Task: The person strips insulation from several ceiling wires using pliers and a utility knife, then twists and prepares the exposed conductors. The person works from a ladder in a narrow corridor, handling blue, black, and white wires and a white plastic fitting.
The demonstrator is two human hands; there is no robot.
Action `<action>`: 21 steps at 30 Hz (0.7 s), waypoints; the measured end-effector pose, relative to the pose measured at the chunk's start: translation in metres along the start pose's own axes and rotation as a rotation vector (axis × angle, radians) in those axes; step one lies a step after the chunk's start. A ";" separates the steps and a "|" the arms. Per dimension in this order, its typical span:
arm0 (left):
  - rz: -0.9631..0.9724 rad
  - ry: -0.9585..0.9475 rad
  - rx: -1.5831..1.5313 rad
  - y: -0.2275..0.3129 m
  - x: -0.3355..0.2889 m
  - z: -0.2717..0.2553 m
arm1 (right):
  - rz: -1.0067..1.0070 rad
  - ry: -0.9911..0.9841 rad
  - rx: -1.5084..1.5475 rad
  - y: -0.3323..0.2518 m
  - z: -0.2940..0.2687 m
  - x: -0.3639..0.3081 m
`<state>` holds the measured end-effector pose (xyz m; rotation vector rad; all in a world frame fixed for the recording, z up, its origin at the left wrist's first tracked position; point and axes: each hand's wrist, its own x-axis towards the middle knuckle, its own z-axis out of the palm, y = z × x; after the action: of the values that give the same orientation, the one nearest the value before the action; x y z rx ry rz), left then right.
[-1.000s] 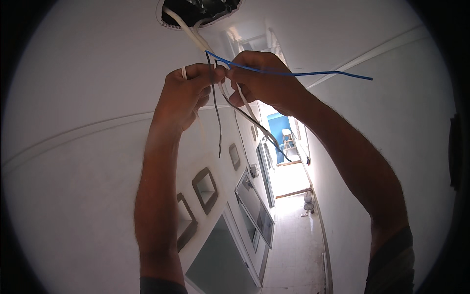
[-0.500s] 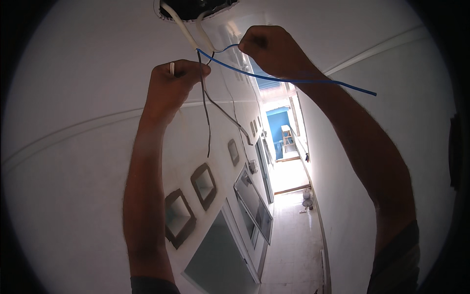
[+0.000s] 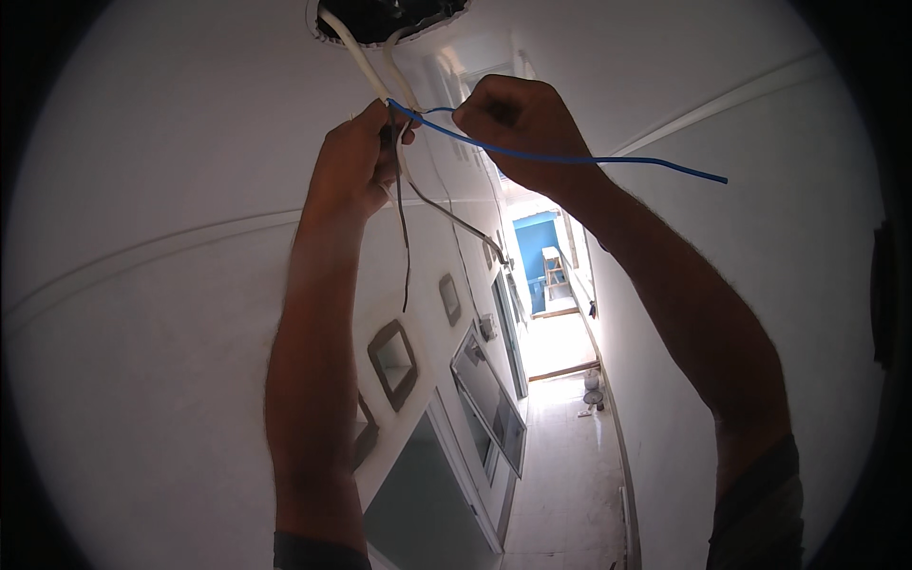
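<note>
Two white cables (image 3: 353, 49) hang from a round hole in the ceiling. Blue and black wires come out of their lower ends. My left hand (image 3: 359, 161) is closed at these ends, its fingertips around the cable and the black wire (image 3: 399, 209); the exact grip is partly hidden. A small white piece shows under its palm. To the right, my right hand (image 3: 513, 119) pinches a short blue wire leading from the second cable. A longer blue wire (image 3: 532, 155) runs from the first cable across in front of my right hand, its end free.
The ceiling hole (image 3: 394, 17) has a ragged rim. Below stretches a narrow corridor with a pale floor (image 3: 560, 475). Along the left wall are square recesses (image 3: 392, 366) and a tilted window panel (image 3: 489, 394). A stepladder (image 3: 554, 271) stands at the far end.
My left hand has moved right and up to the cable ends, and the white strip above its fist no longer shows there. My right hand has dropped slightly, still pinching the short blue wire.
</note>
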<state>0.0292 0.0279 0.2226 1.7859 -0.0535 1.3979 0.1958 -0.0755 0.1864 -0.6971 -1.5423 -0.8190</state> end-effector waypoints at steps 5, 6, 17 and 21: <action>-0.028 0.080 -0.033 0.004 0.007 0.011 | -0.099 0.032 -0.074 0.002 0.008 -0.001; -0.006 0.090 -0.035 0.002 0.010 0.012 | -0.088 0.031 -0.081 0.000 0.009 -0.003; 0.076 0.163 0.042 -0.008 0.021 0.012 | -0.330 0.145 -0.178 0.007 0.029 -0.006; 0.074 0.333 0.093 -0.022 0.032 -0.018 | -0.303 0.105 -0.232 -0.013 0.015 -0.006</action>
<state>0.0379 0.0677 0.2358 1.6155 0.1241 1.7590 0.1771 -0.0708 0.1785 -0.5825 -1.4915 -1.2575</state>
